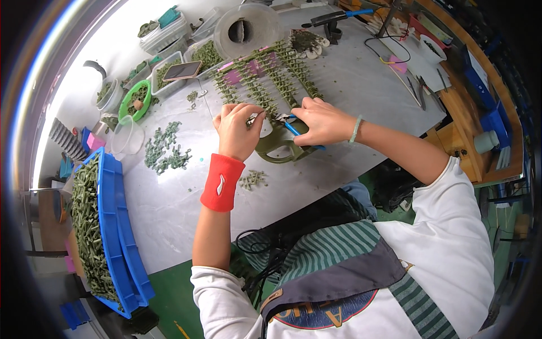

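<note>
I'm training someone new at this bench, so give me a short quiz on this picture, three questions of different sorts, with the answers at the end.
1. Which hand holds the blue-handled tool?
2. True or false: the red wristband is on the right forearm.
3. What fills the blue bin at the left of the picture?
a) White gloves
b) Green pieces
c) Black cables

Key:
1. The right hand.
2. False: it is on the left forearm.
3. b
</note>
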Motion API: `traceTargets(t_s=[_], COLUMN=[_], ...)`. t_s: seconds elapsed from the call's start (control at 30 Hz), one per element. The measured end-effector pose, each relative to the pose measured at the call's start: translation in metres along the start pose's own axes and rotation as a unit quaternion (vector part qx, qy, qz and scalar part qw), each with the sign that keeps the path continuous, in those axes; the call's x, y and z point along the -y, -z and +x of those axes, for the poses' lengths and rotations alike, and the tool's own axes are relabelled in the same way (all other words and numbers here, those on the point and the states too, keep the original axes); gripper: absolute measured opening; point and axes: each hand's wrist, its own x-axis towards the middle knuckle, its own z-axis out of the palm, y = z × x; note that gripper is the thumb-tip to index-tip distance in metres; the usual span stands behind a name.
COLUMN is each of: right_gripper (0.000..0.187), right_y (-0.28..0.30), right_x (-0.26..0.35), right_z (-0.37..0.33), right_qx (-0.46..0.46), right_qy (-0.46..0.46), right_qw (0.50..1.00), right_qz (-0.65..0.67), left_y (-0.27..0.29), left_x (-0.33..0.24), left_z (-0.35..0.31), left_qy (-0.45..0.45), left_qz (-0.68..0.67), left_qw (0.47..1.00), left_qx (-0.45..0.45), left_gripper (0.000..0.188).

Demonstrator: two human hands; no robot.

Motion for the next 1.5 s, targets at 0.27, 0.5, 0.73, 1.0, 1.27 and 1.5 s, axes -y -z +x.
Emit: traceTargets(t_s=[0.27, 0.5, 0.73, 1.0, 1.27, 1.5], right_gripper=[0.041, 0.033, 0.045, 0.057, 0.061, 0.055], right_y=[0.008, 0.009, 0.007, 0.005, -0.008, -0.011], right_x=[0.005, -0.002, -0.001, 0.007, 0.021, 0.031], right_z=[0.009, 0.011, -0.001, -0.025, -0.006, 0.006], right_qx=[0.067, 0.056, 0.003, -0.002, -0.006, -0.005], right_qy=[0.056, 0.043, 0.022, 0.086, 0.1, 0.118], right_qw=[0.996, 0.997, 0.998, 0.995, 0.995, 0.993], right_qz=[-0.013, 0.012, 0.065, 0.056, 0.029, -0.001], left_y=[-0.004, -0.005, 0.009, 0.081, 0.058, 0.029], left_x=[0.002, -0.001, -0.001, 0.041, 0.027, 0.004], left_z=[0.001, 0.003, -0.012, -0.089, -0.085, -0.049], left_qy=[-0.043, -0.07, -0.037, 0.28, 0.157, 0.079], left_qz=[0.048, 0.06, -0.001, -0.229, -0.085, -0.085], left_qw=[0.998, 0.996, 0.997, 0.901, 0.976, 0.993], left_qx=[0.001, -0.019, -0.071, 0.237, 0.122, -0.023], left_gripper=[0.008, 0.009, 0.01, 0.024, 0.025, 0.024])
